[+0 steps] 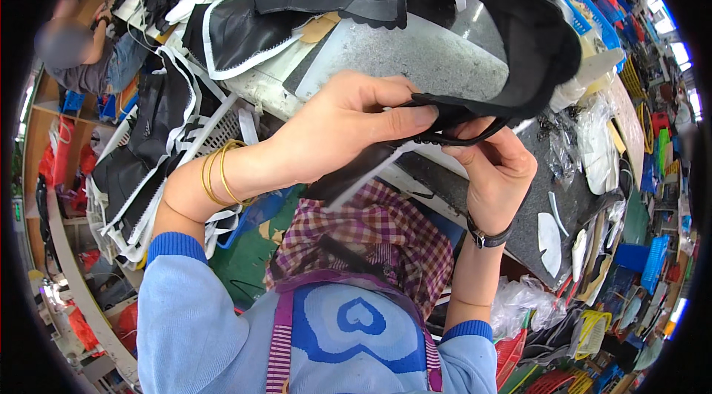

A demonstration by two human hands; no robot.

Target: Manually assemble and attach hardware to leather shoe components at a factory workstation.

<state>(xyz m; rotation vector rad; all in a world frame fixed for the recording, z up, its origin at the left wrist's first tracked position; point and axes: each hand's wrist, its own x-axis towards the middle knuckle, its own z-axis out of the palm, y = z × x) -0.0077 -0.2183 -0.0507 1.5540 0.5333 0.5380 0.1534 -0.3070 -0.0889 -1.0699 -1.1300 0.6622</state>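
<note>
A black leather shoe upper (547, 53) curves in a loop over the far side of the workbench, its near edge between my two hands. My left hand (363, 116) has thumb and fingers closed on that edge. To its right, my right hand (498, 164) pinches the same edge, along with a thin black strip (475, 136) that bends into a small loop. Its fingertips are partly hidden behind the upper. A flat black piece with a pale edge (363, 171) hangs below my left hand. More black leather pieces with white edging (259, 31) lie at the far left of the bench.
Black pieces with white edging (144, 149) are heaped in a basket at left. Clear plastic bags (595, 146) and white scraps (549, 244) lie on the right of the bench. A blue basket (589, 12) stands far right. Another person (93, 53) sits at far left.
</note>
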